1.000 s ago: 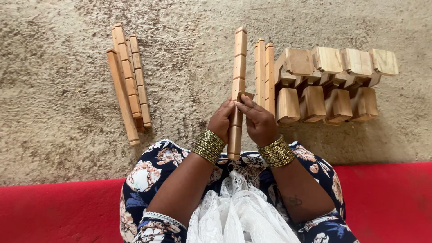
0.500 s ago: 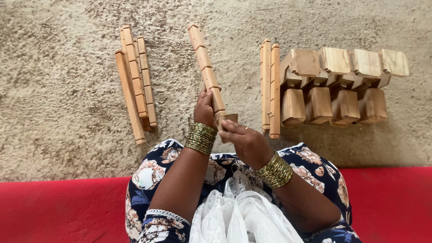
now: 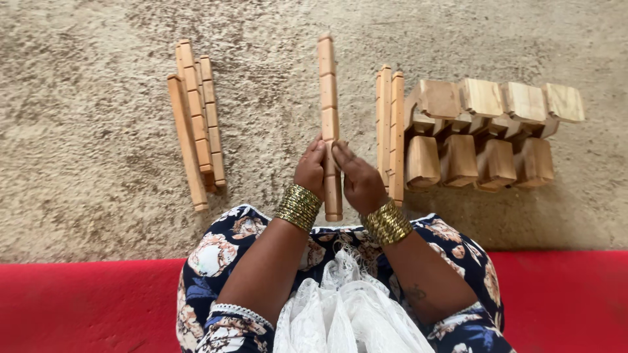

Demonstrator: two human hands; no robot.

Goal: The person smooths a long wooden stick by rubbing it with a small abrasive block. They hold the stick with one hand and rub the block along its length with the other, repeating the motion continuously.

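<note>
Now that the notched wooden stick [image 3: 329, 117] has swung back from its leftward tilt, I hold it upright over the carpet [image 3: 85, 163], left hand [image 3: 310, 171] and right hand [image 3: 358, 182] both gripping its lower part, between the loose sticks [image 3: 195, 124] and the block assembly [image 3: 484, 134], squared up for handling.

Soft, even daylight from above, and a sharp view.

We see the beige carpet [image 3: 98, 196] evenly lit, with no glare anywhere. Shadows are faint and short: a soft dark band lies under the near side of the wooden blocks [image 3: 484, 131], and a thin one runs beside the bundle of notched sticks [image 3: 196, 124]. Focus holds across the whole frame, and the carpet's pile stays crisp. We notice slight wide-angle stretch toward the corners, and the red mat [image 3: 78, 307] looks heavily saturated.
</note>
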